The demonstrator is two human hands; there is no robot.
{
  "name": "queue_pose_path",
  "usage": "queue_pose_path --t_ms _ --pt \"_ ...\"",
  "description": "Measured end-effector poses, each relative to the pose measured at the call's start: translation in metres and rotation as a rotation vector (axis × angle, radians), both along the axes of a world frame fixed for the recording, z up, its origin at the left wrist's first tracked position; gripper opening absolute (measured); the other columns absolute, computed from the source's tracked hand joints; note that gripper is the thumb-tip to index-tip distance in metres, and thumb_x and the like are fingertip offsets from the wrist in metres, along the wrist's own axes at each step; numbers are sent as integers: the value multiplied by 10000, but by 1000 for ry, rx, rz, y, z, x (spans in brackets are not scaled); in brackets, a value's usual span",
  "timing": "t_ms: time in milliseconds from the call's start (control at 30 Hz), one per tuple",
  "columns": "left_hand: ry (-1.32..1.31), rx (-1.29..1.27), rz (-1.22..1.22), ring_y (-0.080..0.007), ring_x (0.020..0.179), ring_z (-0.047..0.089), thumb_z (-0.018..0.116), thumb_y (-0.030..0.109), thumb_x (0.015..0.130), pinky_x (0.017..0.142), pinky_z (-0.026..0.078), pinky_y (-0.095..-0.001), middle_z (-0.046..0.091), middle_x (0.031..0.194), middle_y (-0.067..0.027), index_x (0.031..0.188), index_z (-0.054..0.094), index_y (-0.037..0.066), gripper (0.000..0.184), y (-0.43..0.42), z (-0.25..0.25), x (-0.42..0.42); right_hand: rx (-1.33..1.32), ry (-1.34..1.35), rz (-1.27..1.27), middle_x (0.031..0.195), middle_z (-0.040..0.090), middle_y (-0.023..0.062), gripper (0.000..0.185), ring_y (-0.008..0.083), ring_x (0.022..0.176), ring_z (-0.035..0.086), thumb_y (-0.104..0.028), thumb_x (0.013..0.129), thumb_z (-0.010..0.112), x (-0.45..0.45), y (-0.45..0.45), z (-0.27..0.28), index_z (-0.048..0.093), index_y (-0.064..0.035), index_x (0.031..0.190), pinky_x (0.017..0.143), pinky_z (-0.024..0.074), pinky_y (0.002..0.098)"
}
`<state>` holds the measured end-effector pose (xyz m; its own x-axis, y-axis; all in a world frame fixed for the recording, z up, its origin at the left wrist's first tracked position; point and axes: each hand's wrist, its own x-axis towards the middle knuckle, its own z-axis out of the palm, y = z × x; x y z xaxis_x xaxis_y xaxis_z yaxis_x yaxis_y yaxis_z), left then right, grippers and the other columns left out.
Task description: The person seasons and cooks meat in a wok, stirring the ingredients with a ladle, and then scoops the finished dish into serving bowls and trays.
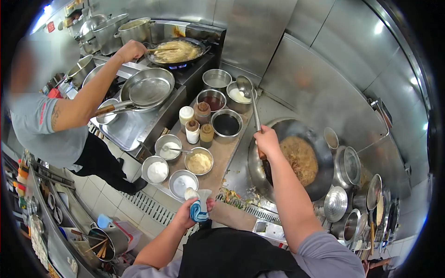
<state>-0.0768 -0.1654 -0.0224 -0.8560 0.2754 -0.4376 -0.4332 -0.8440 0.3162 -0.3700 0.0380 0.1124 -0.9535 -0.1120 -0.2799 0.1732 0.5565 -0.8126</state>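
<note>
My right hand [267, 141] is closed round the wooden handle of a ladle [255, 106], whose bowl is over a metal pot of white content [238, 96]. Just right of that hand sits a large wok [259, 173] with brown food in liquid [299, 160]. Low in the middle, my left hand [187, 214] grips a blue-and-white bundle [199, 211], with something white and a clear plastic piece at its top. It is beside a metal bowl [183, 184] of white content. Nearby stand bowls of white powder [157, 172] and a yellowish ingredient [199, 162].
Squeeze bottles [192, 131], a pot of dark liquid [226, 124] and a pot of reddish liquid [212, 101] stand centrally. At left, a co-worker [51, 125] stirs a pan of frying food [177, 51] over a flame. Pots and strainers [335, 204] crowd the right side.
</note>
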Motion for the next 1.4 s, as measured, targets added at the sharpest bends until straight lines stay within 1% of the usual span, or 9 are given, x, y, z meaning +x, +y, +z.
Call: queue_pose_path --t_ms 67,300,533,633,767,867,1067,1200,1400 --pt "10 15 -24 -330 1133 594 533 374 893 1027 444 -428 595 1224 -222 1303 472 -66 605 -4 -3 3 273 412 -33 977 662 260 295 429 950 626 -160 814 559 -2 -2 -21 606 15 1048 848 487 454" --pt "-120 -34 -20 -269 746 675 624 294 908 736 572 -381 655 804 -148 1032 580 0 322 -3 -15 0 218 223 8 913 671 241 307 397 899 650 -126 804 530 9 -11 0 614 -30 1083 797 517 477" --pt "48 -75 -40 -194 711 498 624 279 840 651 411 -336 577 914 -118 1118 521 2 405 -8 12 -6 81 44 13 858 677 257 346 346 609 683 -125 842 491 26 -11 35 598 -19 1154 592 560 423" --pt "33 -89 -63 -209 721 524 633 278 854 658 431 -349 598 922 -125 1104 535 3 384 -11 12 -6 454 342 -51 820 682 213 318 307 531 659 -143 858 518 21 -18 -14 571 -26 1150 611 552 429" --pt "-12 -168 -35 -249 785 619 633 243 888 714 527 -388 641 951 -140 1123 558 -6 350 -11 24 -6 382 417 56 849 685 219 406 302 549 668 -140 864 509 23 -14 -16 526 -13 1249 650 562 424" --pt "6 -259 -30 -265 843 662 627 225 897 754 570 -407 654 972 -148 1155 555 -6 354 -13 28 -4 452 291 -26 911 676 255 433 349 754 694 -143 850 513 21 -14 -11 544 -24 1266 731 545 450" --pt "94 -120 -108 -209 751 556 639 240 819 674 460 -341 601 883 -110 1086 539 -33 395 -15 14 -4 207 210 44 1027 666 230 434 410 991 623 -180 822 553 21 -4 12 563 -3 1219 865 505 466" --pt "69 -117 -96 -190 706 500 618 240 794 652 397 -321 564 847 -100 1076 523 -28 400 -12 26 -3 495 255 -5 981 675 247 403 376 951 657 -159 837 544 24 -17 -3 543 -45 1223 838 523 478" --pt "77 -70 -116 -181 683 486 625 248 786 629 382 -305 542 805 -92 1024 521 -37 386 -18 15 1 245 194 36 1037 665 231 333 392 969 644 -177 843 564 16 -8 9 591 -14 1131 837 515 463"
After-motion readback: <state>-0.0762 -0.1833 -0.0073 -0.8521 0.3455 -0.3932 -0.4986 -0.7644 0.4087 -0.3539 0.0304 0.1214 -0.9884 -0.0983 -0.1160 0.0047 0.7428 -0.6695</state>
